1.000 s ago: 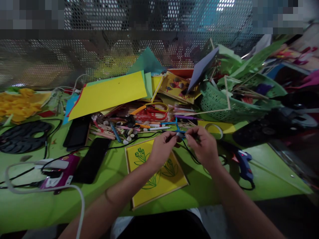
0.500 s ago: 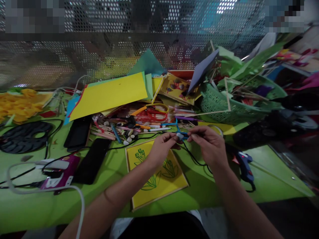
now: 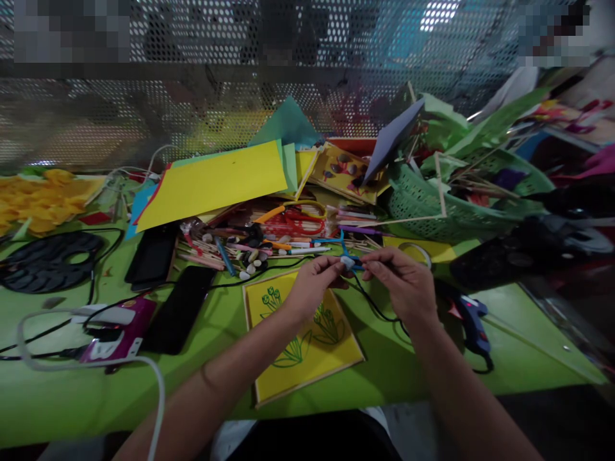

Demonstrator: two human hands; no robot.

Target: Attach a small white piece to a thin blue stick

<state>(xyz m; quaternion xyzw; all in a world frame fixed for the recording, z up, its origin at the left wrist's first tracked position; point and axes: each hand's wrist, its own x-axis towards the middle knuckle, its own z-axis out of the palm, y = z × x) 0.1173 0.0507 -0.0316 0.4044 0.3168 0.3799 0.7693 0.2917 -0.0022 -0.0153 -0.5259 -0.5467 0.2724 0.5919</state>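
My left hand is closed in a pinch on a small pale bluish-white pebble above the top edge of a yellow card. Close by on the right, my right hand has its thumb and fingers pressed together at the pebble's right side; anything between them is hidden. Behind the fingers are blue strips, partly covered. Green outline drawings of flowers mark the card, which has thin wooden strips along its edges. My left forearm covers part of it.
Right of my hands lies a glue gun with its black cord. A green basket stands behind it. Loose pebbles, pens, sticks and yellow sheets fill the back. Phones and a power strip lie left.
The right fingertips have come slightly closer to the pebble in my left hand. The whole view has shifted a little; the table things have stayed where they were.
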